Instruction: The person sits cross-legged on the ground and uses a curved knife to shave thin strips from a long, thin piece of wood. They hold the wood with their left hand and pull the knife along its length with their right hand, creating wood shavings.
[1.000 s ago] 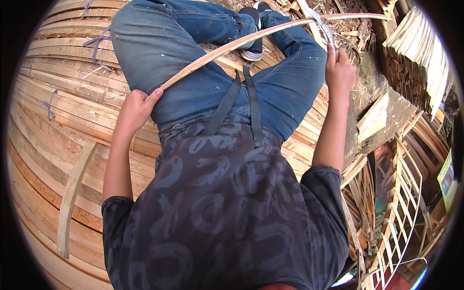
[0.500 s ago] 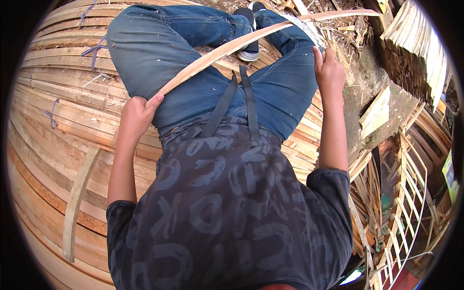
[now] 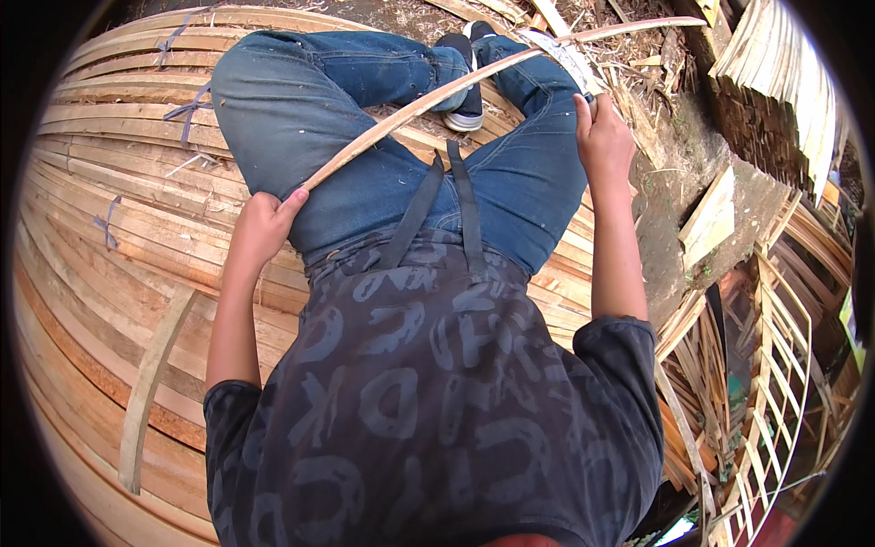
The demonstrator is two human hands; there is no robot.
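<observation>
A long, thin strip of wood (image 3: pixel 410 111) runs slantwise over my bent legs, from my left thigh up to the far right. Its near end is pinched in my left hand (image 3: pixel 260 228), the thumb lying along the top. My right hand (image 3: pixel 606 146) is closed around the handle of a knife, beside my right knee. The pale, broad knife blade (image 3: pixel 567 60) points away and to the left, meeting the strip near my right shin. Most of the handle is hidden by my fingers.
Bundled wooden slats (image 3: pixel 118 169), tied with blue strings, spread beneath and left of me. A loose batten (image 3: pixel 150 392) lies across them. On the right are a stack of pale strips (image 3: pixel 775 82), a stone block (image 3: pixel 658 228) and a wooden lattice (image 3: pixel 775 401). Shavings litter the far ground.
My right hand and the knife have shifted a little to the left. The strip's far tip sits slightly further left; my left hand keeps its hold on the near end.
</observation>
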